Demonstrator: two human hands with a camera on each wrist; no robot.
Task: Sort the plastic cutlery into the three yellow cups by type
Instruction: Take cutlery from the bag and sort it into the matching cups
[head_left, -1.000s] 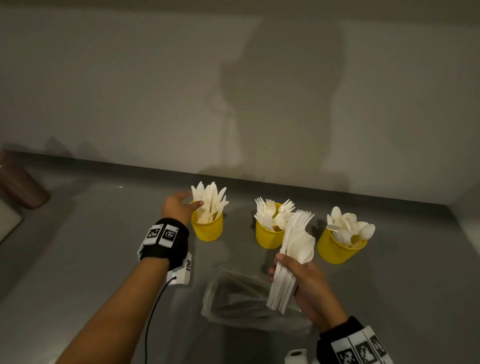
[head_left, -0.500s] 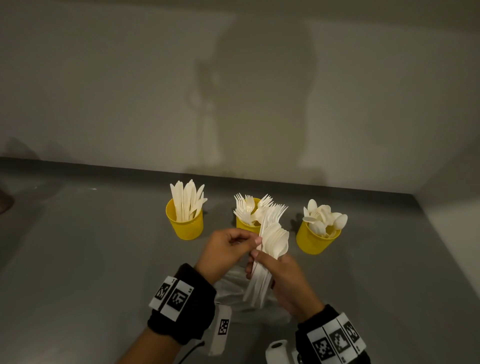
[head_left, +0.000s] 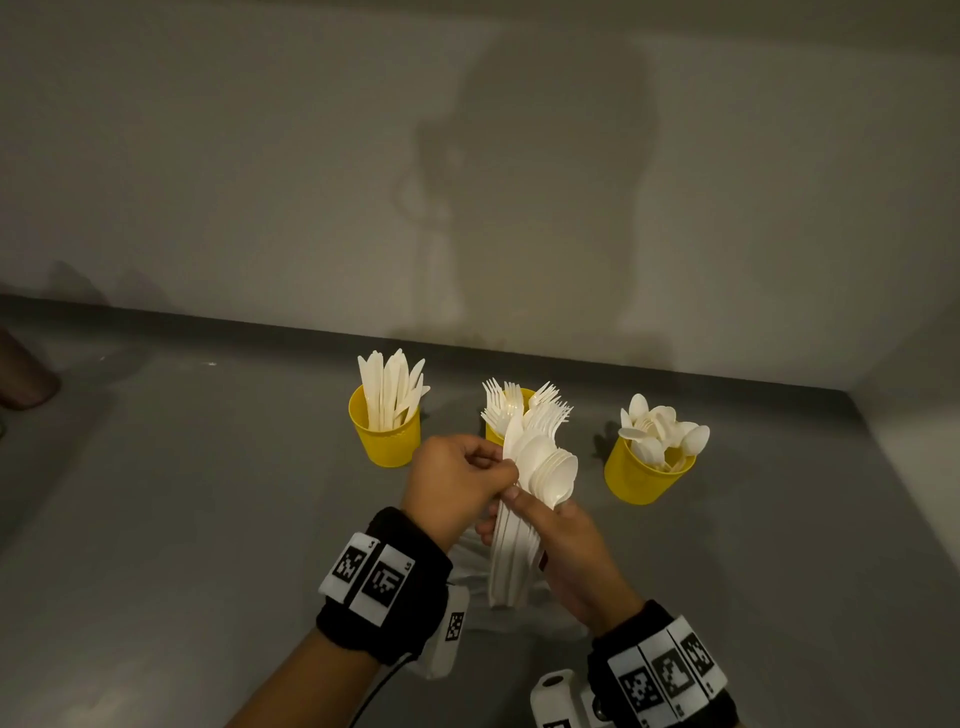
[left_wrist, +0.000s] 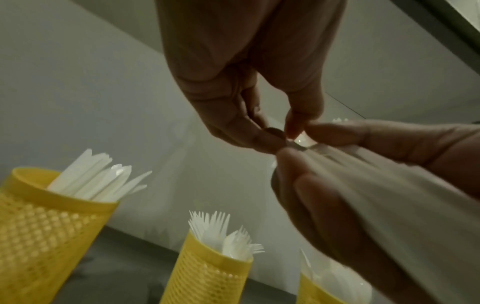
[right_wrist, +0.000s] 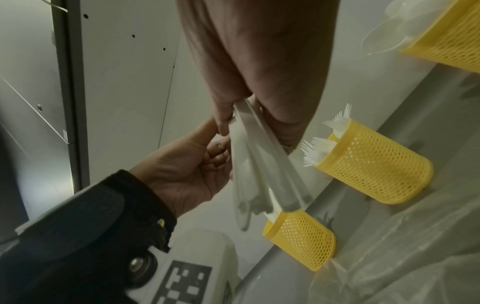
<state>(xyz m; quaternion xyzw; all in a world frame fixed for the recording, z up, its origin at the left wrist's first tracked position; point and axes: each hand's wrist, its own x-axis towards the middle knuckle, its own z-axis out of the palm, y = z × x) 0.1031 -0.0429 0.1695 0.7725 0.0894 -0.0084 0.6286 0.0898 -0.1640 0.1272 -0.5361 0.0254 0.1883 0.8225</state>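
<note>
Right hand (head_left: 566, 551) grips a mixed cutlery bundle (head_left: 524, 514) upright, fingers wrapped round the handles. Left hand (head_left: 457, 488) pinches one piece at the bundle's edge. Knife cup (head_left: 387, 441), fork cup (left_wrist: 207, 273) and spoon cup (head_left: 641, 478) stand just beyond the fingers on the worktop (head_left: 208, 493).

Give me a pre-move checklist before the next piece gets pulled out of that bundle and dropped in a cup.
1. Bundle of cutlery secured: ok, the right hand grips it round the handles.
2. Single piece isolated: cannot tell; the left hand pinches at the bundle's left edge, but which piece is unclear.
3. Type of piece known: cannot tell; spoons and forks both show at the bundle's top.
4. Cups upright: ok, knife cup, fork cup and spoon cup all stand.
5. Room in the cups: cannot tell; all three already hold plenty.
6. Path clear: not ok for the fork cup, the bundle sits directly in front of it.
</note>
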